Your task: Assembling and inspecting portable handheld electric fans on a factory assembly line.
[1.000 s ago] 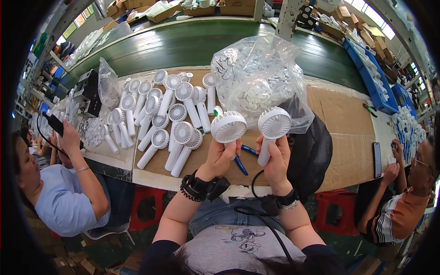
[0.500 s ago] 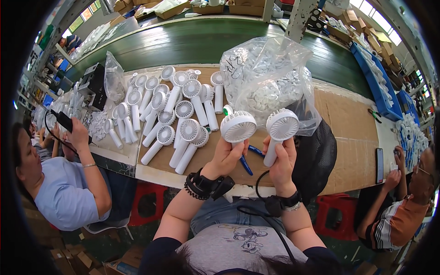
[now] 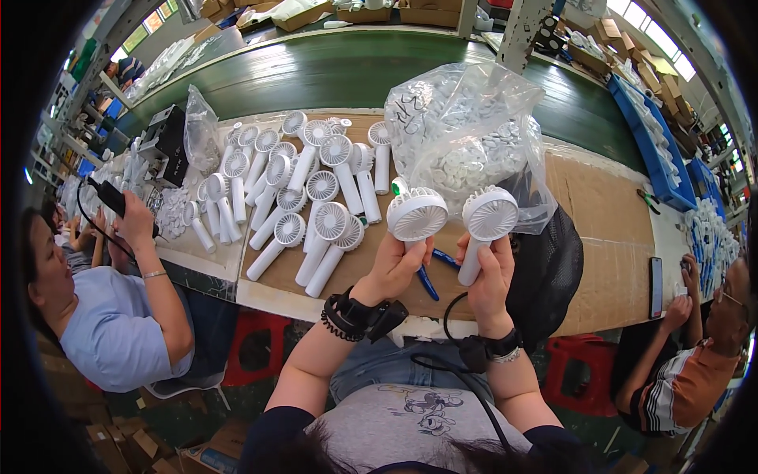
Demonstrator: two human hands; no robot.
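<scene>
In the head view, I see the left hand [image 3: 393, 267] curled round the mostly hidden handle of one white fan [image 3: 418, 216], and the right hand [image 3: 491, 278] pinching a second fan [image 3: 490, 213] by its handle; both are raised over the bench [image 3: 268, 299], heads side by side. I'd grip only the handles, leaving the grilles unpressed. Black handwriting marks the clear bag [image 3: 466, 110] behind; print on the black box [image 3: 164, 148] is too small to read.
</scene>
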